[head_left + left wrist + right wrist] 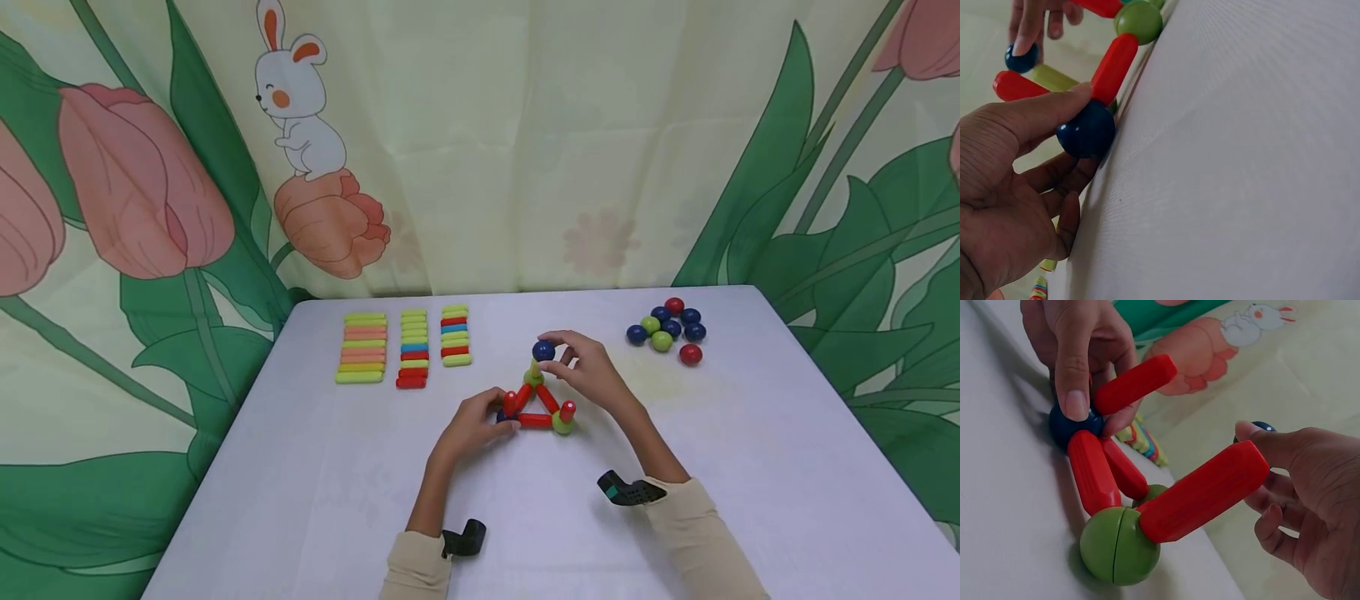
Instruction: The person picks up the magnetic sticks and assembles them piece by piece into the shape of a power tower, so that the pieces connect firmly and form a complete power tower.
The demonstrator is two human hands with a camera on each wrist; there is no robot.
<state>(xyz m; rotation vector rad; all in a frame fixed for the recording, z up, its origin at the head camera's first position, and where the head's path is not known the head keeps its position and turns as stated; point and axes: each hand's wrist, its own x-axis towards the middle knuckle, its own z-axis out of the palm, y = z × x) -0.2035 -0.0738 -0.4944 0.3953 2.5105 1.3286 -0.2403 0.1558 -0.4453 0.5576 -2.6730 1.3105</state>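
Observation:
A triangle of red rods [535,421] joined by balls lies on the table, with a rod standing up from each corner. My left hand [474,423] grips the blue corner ball [1087,129], thumb on top and fingers beneath. At the far corner, a yellow-green rod [1054,79] rises from a green ball [533,377]. Above that rod, my right hand [588,367] pinches a loose blue ball [543,351] between thumb and fingers, at the rod's top end. The near right corner is a green ball [1119,547] bearing a red rod [1207,490].
Rods lie in three columns at the back left: long ones [362,354], shorter mixed ones [413,350] and another short set [454,337]. Several loose balls [671,327] in blue, green and red cluster at the back right. A printed curtain [480,150] hangs behind the table.

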